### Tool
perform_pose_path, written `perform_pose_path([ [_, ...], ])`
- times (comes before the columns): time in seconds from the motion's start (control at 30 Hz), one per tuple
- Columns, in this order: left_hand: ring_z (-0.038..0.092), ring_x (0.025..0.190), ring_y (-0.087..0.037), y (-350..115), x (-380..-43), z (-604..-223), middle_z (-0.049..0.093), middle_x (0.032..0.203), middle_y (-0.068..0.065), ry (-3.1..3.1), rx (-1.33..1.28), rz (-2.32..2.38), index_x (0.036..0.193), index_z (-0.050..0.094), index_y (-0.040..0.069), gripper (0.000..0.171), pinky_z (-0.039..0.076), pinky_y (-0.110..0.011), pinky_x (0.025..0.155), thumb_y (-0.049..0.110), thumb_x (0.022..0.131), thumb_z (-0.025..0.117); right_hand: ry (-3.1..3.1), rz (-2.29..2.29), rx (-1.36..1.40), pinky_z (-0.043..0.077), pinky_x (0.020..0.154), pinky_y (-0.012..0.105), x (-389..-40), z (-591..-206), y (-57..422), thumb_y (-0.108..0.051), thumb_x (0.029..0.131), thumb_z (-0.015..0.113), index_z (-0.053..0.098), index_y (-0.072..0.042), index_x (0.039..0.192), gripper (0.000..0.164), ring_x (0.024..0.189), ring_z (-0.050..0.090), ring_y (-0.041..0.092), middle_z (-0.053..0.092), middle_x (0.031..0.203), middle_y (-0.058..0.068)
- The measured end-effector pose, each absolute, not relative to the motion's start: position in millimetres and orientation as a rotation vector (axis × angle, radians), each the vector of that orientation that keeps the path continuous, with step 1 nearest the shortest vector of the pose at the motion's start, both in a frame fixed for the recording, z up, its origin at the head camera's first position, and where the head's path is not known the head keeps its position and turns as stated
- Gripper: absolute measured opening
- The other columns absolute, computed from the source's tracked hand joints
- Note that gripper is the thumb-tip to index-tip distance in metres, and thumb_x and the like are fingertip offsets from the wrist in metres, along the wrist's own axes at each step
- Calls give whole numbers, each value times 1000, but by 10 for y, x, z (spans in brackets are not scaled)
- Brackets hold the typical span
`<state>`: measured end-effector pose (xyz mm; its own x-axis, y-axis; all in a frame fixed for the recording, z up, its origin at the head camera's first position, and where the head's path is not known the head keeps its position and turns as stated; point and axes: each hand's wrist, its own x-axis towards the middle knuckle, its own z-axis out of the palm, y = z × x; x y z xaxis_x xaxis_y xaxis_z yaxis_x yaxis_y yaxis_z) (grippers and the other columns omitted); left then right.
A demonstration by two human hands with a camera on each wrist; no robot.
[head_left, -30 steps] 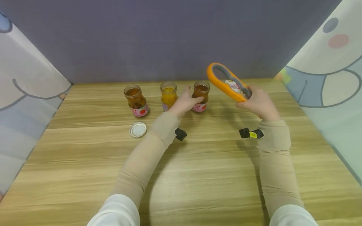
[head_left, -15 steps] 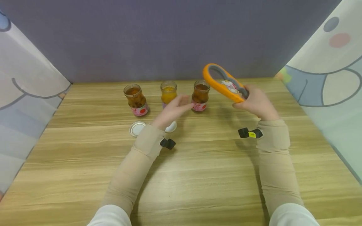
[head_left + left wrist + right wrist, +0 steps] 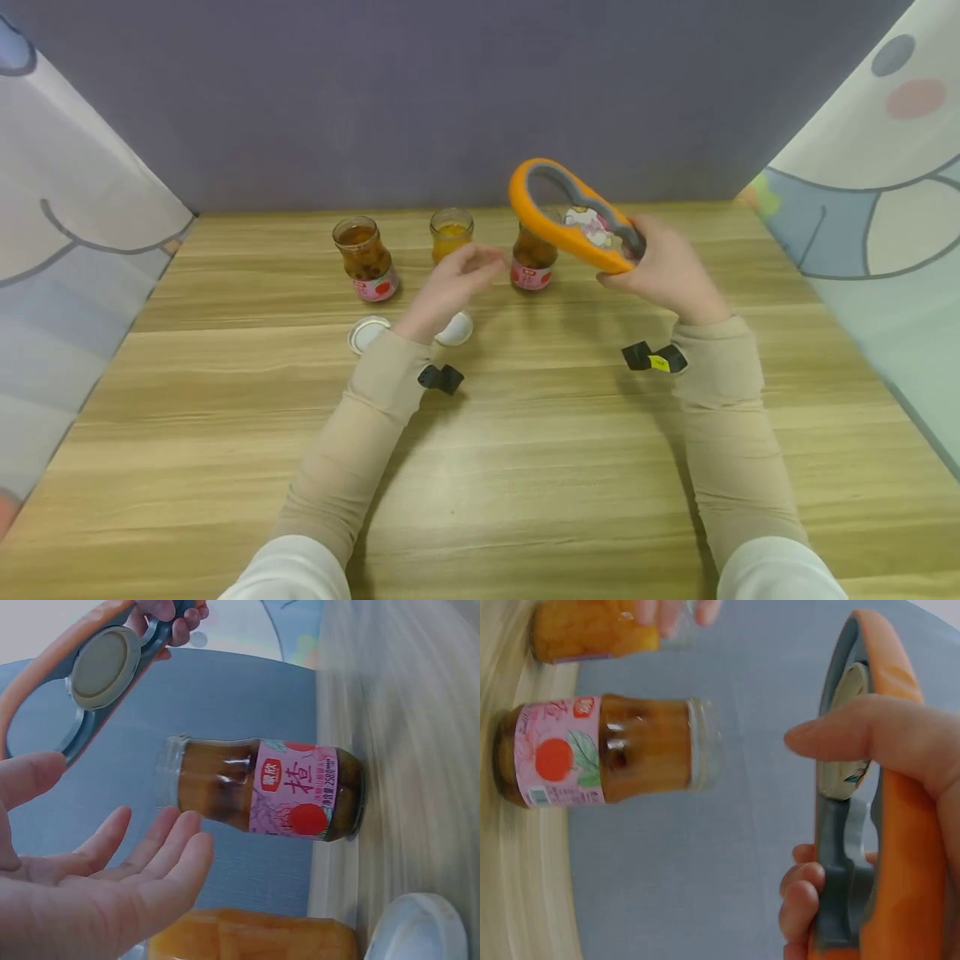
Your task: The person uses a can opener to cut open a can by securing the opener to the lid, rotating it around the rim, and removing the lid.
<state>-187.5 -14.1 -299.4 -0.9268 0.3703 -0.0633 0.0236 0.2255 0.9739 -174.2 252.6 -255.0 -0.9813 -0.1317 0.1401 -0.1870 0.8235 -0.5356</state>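
Observation:
My right hand (image 3: 667, 271) grips an orange and grey jar opener (image 3: 528, 204), raised above the table and tilted. A round disc (image 3: 101, 667) with a printed picture on one side sits in the middle of the opener. Below the opener stands an uncapped glass jar (image 3: 532, 275) of brown fruit with a pink label, partly hidden by it in the head view. To the left of this jar my left hand (image 3: 453, 287) hovers, fingers loosely spread and holding nothing. Behind that hand, a jar of yellow fruit (image 3: 452, 233) stands uncapped, its lower part covered.
Another uncapped jar (image 3: 367, 262) of brown fruit stands at the back left. Two white lids lie in front of the jars, the left lid (image 3: 367, 335) and the right lid (image 3: 455, 330). A grey panel (image 3: 337, 108) rises behind the wooden table (image 3: 555, 467).
My left hand has let go of the right jar and drawn back leftward, uncovering the second lid. My right hand has brought the opener left, over that jar.

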Motion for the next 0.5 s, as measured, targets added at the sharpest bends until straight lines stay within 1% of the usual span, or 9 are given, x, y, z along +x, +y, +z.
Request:
perform_pose_path([
  [0.17, 47, 125, -20, -135, -1853, -2939, 50, 135, -7, 2162, 381, 1866, 131, 46, 8, 42, 39, -37, 105, 28, 95, 52, -2852, 865, 341, 36, 70, 34, -1729, -2608, 2349, -16, 67, 74, 50, -1, 119, 59, 81, 48, 25, 55, 93, 13],
  [0.23, 46, 126, -21, -133, -1847, -2936, 50, 135, -8, 2134, 411, 1900, 129, 47, 7, 38, 38, -38, 106, 23, 95, 51, -2823, 843, 397, 37, 69, 34, -1725, -2652, 2269, -17, 66, 75, 50, -1, 119, 61, 80, 49, 25, 56, 93, 14],
  [0.3, 47, 124, -21, -133, -1836, -2939, 53, 131, -8, 2134, 464, 1907, 125, 51, 7, 35, 37, -41, 106, 25, 95, 51, -2785, 825, 461, 38, 69, 34, -1716, -2695, 2199, -17, 64, 76, 50, -1, 119, 62, 78, 49, 25, 56, 90, 13],
  [0.33, 47, 122, -21, -134, -1832, -2939, 53, 129, -8, 2141, 498, 1901, 124, 52, 7, 36, 37, -42, 105, 29, 95, 52, -2763, 829, 493, 39, 69, 34, -1709, -2710, 2172, -17, 63, 76, 50, -1, 119, 63, 78, 49, 25, 57, 89, 12],
  [0.4, 47, 121, -20, -137, -1817, -2933, 53, 128, -7, 2175, 567, 1868, 120, 54, 8, 50, 37, -44, 104, 48, 90, 52, -2716, 846, 554, 39, 68, 34, -1694, -2731, 2129, -15, 61, 77, 51, -1, 118, 63, 76, 49, 24, 57, 87, 12],
  [0.47, 48, 118, -20, -141, -1800, -2926, 53, 126, -5, 2204, 628, 1835, 120, 55, 11, 70, 37, -46, 103, 68, 80, 49, -2669, 868, 604, 39, 69, 33, -1681, -2744, 2100, -13, 61, 77, 52, -1, 117, 63, 76, 49, 23, 57, 85, 11],
  [0.5, 48, 119, -20, -142, -1792, -2920, 53, 127, -5, 2208, 648, 1824, 121, 54, 11, 79, 37, -46, 103, 74, 74, 48, -2650, 879, 623, 39, 69, 33, -1675, -2747, 2089, -12, 61, 77, 52, 0, 117, 62, 75, 49, 22, 57, 85, 11],
])
